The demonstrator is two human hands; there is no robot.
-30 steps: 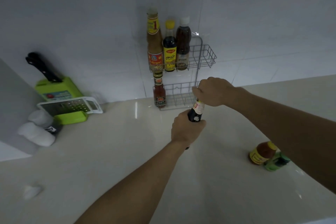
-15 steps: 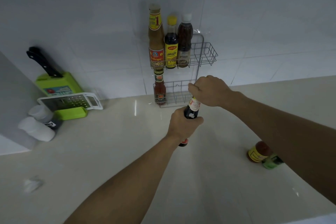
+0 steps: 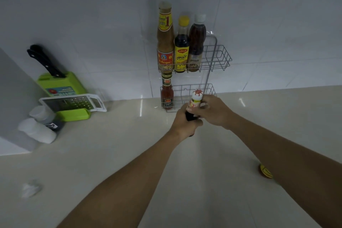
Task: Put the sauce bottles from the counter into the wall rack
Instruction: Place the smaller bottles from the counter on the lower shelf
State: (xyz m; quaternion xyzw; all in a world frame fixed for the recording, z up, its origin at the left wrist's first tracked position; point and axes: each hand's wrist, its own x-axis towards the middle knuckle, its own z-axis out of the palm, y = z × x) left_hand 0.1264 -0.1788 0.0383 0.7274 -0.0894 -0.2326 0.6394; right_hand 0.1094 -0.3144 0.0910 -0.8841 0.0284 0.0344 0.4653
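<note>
Both hands hold one dark sauce bottle [image 3: 193, 106] near the wall rack [image 3: 218, 61]. The left hand [image 3: 186, 123] grips its body. The right hand [image 3: 214, 111] grips its neck.

A wall of big white tiles [image 3: 92, 24] fills the top, from 9 o'clock to 3 o'clock. Below it lies a shiny cream counter [image 3: 103, 163] with small bright spots of light. At 9 o'clock stands a plain grey block [image 3: 13, 102]. The light is dim.
</note>
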